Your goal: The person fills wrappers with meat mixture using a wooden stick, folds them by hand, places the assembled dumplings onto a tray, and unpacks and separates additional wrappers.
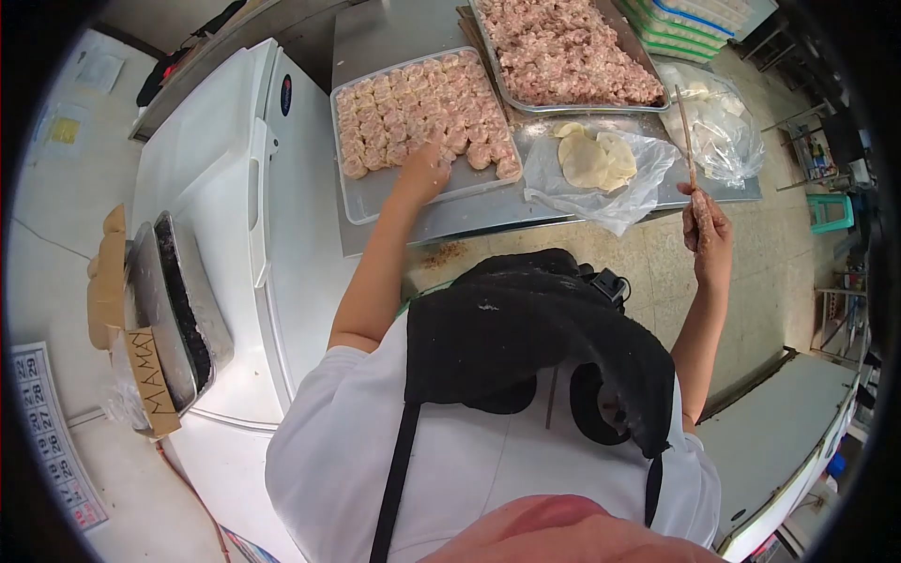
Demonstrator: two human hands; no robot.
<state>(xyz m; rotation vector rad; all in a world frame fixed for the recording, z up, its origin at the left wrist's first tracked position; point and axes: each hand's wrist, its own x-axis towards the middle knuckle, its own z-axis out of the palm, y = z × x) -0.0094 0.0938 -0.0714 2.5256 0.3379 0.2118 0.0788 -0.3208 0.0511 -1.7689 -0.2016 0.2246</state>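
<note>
My left hand (427, 173) reaches over the near edge of the dumpling rows in a clear plastic tray (371, 197); its fingers are together at a dumpling, and whether they grip it is hard to tell. Many round meat dumplings (404, 108) fill the tray's far part. My right hand (706, 225) is closed around the lower end of a thin stick (683, 127) that points up and away. Between the hands, round pale wrappers (596, 159) lie on a plastic sheet (624, 208). Behind them is a metal tray of minced meat (568, 56).
A plastic bag (718, 122) lies at the table's right, with stacked green-edged trays (676, 33) behind. A white freezer (197, 178) stands at the left, near leaning metal trays (192, 310) and cardboard (153, 380). A green stool (830, 214) is far right.
</note>
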